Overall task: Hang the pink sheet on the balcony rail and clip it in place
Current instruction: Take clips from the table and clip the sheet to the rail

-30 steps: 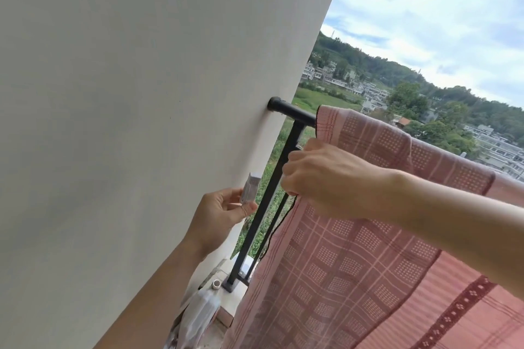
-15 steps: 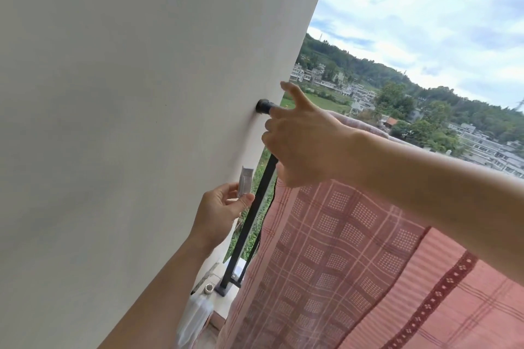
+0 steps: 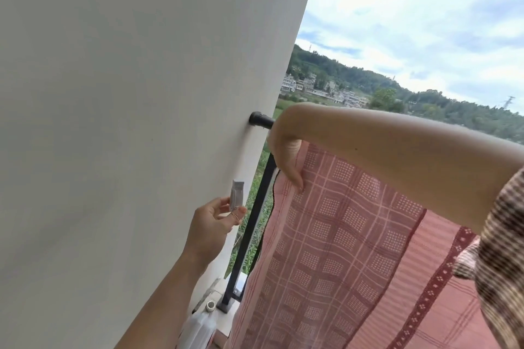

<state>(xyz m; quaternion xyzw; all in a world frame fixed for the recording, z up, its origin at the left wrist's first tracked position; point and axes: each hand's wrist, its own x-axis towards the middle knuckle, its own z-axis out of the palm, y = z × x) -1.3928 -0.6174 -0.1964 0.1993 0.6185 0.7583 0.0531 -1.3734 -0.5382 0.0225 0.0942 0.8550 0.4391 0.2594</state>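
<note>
The pink checked sheet (image 3: 340,235) hangs over the black balcony rail (image 3: 261,119), whose end meets the white wall. My right hand (image 3: 286,156) reaches over the rail at the sheet's left edge, thumb pointing down on the near side of the cloth; the fingers are hidden behind the rail, so its grip is unclear. Lower left, my left hand (image 3: 212,224) pinches a white clothes clip (image 3: 236,199) upright between thumb and fingers, just short of the rail's black post (image 3: 255,221).
A large white wall (image 3: 127,122) fills the left side. At the post's foot stands a white plastic bottle (image 3: 201,326) on the ledge. Beyond the rail lie fields, houses and hills. A brown checked sleeve (image 3: 499,278) shows at the right edge.
My right hand has dropped from the rail's end onto the sheet's left edge, wrist now arched over the rail. My left hand still holds the clip, nearly in place.
</note>
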